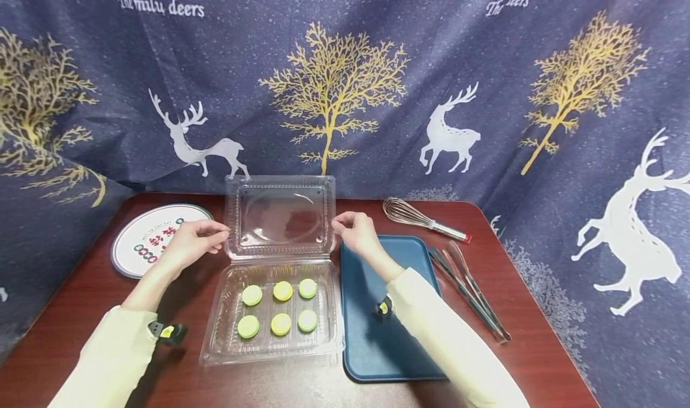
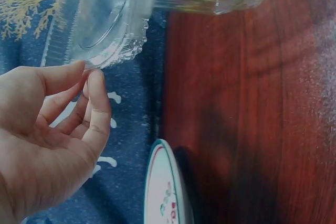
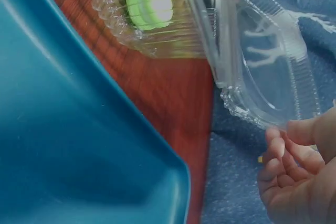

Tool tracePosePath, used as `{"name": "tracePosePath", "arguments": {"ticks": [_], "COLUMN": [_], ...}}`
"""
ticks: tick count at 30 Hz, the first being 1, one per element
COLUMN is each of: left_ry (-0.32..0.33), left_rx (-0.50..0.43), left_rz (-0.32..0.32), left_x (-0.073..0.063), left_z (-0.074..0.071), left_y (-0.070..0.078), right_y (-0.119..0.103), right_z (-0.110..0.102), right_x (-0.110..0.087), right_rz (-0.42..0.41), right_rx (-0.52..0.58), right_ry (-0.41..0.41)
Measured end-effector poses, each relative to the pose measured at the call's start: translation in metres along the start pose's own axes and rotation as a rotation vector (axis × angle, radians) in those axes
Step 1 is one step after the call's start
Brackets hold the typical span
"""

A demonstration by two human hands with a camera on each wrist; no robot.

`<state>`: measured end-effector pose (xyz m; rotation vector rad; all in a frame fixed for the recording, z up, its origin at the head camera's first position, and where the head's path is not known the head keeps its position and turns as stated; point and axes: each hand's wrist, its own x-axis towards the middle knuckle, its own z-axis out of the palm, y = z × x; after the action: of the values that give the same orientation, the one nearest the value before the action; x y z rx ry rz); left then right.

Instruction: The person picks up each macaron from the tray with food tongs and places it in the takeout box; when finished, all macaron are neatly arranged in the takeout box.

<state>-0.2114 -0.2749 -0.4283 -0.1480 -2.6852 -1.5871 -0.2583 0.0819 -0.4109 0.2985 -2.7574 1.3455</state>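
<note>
A clear plastic container (image 1: 275, 351) lies on the table with its hinged lid (image 1: 280, 216) raised upright at the back. Inside the base sit several macarons, green ones (image 1: 248, 326) in the outer columns and yellow ones (image 1: 281, 324) in the middle. My left hand (image 1: 196, 243) pinches the lid's left edge between thumb and fingertips, as the left wrist view also shows. On the opposite side, my right hand (image 1: 357, 233) pinches the lid's right edge; in the right wrist view its thumb and index finger meet at the rim.
Right of the container lies a blue tray (image 1: 388, 354). Beyond it are metal tongs (image 1: 474, 294) and a whisk (image 1: 426, 219). An oval white plate (image 1: 129, 246) with red and green print sits at the left. A deer-patterned cloth (image 1: 377, 96) hangs behind the table.
</note>
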Motion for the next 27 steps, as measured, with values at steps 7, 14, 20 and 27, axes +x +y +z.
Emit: {"name": "tracePosePath", "arguments": {"ticks": [7, 14, 20, 27], "left_ry": [0.088, 0.15, 0.107, 0.033], "left_rx": [0.049, 0.037, -0.068, -0.093], "left_rz": [0.121, 0.204, 0.183, 0.159], "left_x": [-0.01, -0.026, -0.045, -0.074], "left_z": [-0.002, -0.004, -0.007, -0.007], "left_y": [0.012, 0.024, 0.031, 0.029], "right_y": [-0.004, -0.004, 0.0, 0.007], "right_z": [-0.01, -0.015, -0.019, -0.023], "right_x": [-0.012, -0.027, -0.048, -0.07], "right_rz": [-0.148, -0.224, -0.363, -0.624], "right_rx": [-0.017, 0.019, -0.006, -0.164], "right_ry": [0.062, 0.072, 0.093, 0.103]}}
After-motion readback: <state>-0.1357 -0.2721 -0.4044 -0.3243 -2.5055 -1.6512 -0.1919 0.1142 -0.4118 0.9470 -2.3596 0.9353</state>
